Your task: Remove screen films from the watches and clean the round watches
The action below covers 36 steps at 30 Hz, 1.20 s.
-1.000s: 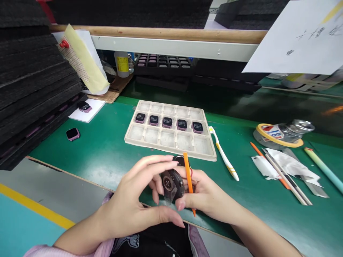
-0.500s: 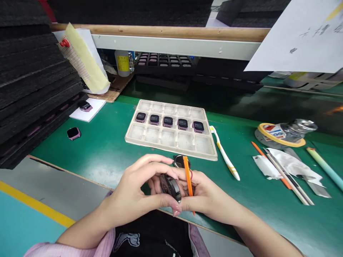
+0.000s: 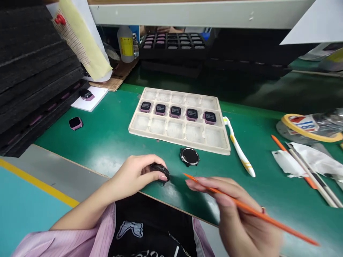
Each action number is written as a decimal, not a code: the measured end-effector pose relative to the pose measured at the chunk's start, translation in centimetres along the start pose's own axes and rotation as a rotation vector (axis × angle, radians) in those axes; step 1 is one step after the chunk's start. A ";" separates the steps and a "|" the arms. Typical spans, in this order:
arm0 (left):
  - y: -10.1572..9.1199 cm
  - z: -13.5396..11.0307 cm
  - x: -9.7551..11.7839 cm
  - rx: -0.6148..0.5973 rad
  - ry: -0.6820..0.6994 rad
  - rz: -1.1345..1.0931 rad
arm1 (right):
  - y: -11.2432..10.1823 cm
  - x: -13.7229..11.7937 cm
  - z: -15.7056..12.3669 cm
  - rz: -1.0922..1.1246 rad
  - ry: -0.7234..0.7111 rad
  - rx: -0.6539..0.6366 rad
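My left hand [image 3: 136, 173] is closed over a black round watch body [image 3: 160, 171] and presses it down on the green mat near the front edge. My right hand [image 3: 235, 210], blurred by motion, grips a long orange stick [image 3: 252, 210] that points left toward that watch body. A second round black watch [image 3: 189, 156] lies face up on the mat just beyond the stick's tip. Behind it sits a beige tray [image 3: 179, 132] with a row of several pink-edged square watches [image 3: 175, 111].
A white toothbrush [image 3: 239, 150] lies right of the tray. Tape roll [image 3: 308, 126], white scraps and sticks [image 3: 308, 166] fill the right side. A loose pink watch [image 3: 75, 123] and another on white paper [image 3: 87, 95] lie left, beside stacked black foam trays [image 3: 32, 75].
The hands have parted: my left hand has lowered the watch body onto the mat, and my right hand has swung out to the right with the orange stick. The camera has tilted down.
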<state>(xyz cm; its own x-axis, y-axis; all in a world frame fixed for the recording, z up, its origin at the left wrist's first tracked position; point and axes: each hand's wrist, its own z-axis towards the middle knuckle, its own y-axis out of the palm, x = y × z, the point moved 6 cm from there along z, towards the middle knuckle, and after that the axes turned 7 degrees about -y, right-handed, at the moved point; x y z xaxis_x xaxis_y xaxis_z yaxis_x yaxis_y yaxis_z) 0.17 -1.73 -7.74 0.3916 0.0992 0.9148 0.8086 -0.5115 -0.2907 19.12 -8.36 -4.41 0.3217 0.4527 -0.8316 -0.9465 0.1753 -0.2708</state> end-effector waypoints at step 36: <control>0.4 1.0 0.6 -0.095 0.033 0.166 | 3.2 1.3 -1.3 -0.077 -0.031 -0.070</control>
<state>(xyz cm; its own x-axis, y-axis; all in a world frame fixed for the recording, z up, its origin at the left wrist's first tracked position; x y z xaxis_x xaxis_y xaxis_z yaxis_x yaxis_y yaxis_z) 1.14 -1.03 -7.59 0.5000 -0.0205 0.8658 0.6888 -0.5966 -0.4119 16.52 -8.39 -7.02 0.3931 0.4672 -0.7919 -0.9179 0.1493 -0.3676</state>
